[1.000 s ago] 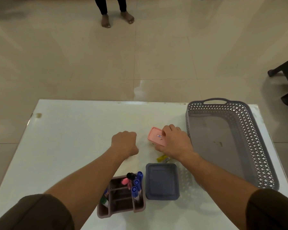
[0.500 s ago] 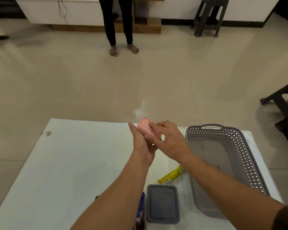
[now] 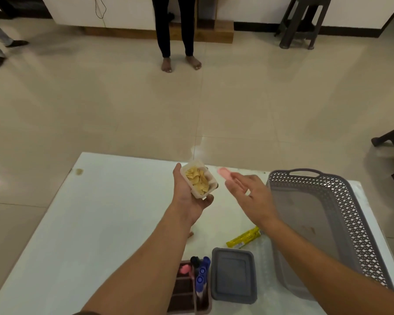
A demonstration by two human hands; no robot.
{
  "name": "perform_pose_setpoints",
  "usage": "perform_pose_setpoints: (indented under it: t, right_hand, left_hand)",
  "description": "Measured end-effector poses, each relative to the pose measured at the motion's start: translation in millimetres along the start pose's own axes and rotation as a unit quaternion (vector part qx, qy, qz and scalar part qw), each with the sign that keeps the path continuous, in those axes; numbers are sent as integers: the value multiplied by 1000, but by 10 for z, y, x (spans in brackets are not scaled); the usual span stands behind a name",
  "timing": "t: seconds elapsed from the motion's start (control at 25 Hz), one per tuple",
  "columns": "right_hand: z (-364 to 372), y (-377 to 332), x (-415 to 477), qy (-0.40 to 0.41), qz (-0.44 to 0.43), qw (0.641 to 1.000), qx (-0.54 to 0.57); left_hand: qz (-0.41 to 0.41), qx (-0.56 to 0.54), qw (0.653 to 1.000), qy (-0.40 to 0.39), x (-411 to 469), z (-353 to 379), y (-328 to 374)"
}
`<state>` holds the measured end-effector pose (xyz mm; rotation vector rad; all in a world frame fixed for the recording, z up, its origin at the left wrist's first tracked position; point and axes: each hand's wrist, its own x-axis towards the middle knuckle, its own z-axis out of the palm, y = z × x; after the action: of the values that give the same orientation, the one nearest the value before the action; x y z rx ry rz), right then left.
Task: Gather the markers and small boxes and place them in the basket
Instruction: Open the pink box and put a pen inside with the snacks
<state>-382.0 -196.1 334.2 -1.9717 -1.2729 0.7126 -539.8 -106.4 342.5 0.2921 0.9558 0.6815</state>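
My left hand (image 3: 188, 201) is raised over the white table (image 3: 100, 223), palm up, holding a small clear box (image 3: 199, 180) that is open and filled with pale yellow pieces. Just to its right, my right hand (image 3: 251, 197) holds the box's pink lid (image 3: 224, 173) at its fingertips; the lid is blurred. The grey perforated basket (image 3: 355, 205) stands at the right of the table, nothing visible inside it. A closed grey box (image 3: 233, 275) lies near the front edge. Blue, black and pink markers (image 3: 200, 270) stand in a brown holder (image 3: 182, 292) beside it.
A yellow packet (image 3: 243, 238) lies on the table between the grey box and the basket. A person's bare feet (image 3: 180, 63) stand on the tiled floor beyond the table. Dark stools stand at the far right.
Both hands lifted the pink-lidded box off the table. The right hand has pulled the lid off to the right, and the open box now rests in my left palm.
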Motion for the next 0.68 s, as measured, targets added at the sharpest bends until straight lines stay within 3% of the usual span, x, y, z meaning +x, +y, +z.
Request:
perform_pose_setpoints:
  t: [0.16,0.32,0.44,0.52,0.6,0.68]
  right_hand:
    - [356,496,-58,-121,27,950,-286]
    - [524,626,-200,-183,22,899,-397]
    - [500,528,-165,-151,0,901,-407]
    - [569,346,-103,-131,-73,918,-367]
    - [754,128,-45,-195,-166,911,-323]
    - [1019,-42,6,-299,-231,865,-329]
  left_hand:
    - [0,-12,1000,-8,133,-199,83]
    - [-6,-9,1000,-18,198,-343,154]
    - [-7,-10,1000,-21,224,-412,227]
    - [-4,-10,1000,-20,237,-449,289]
    - [-4,-10,1000,-23,254,-478,331]
    - [-5,-7,1000,-28,262,-504,352]
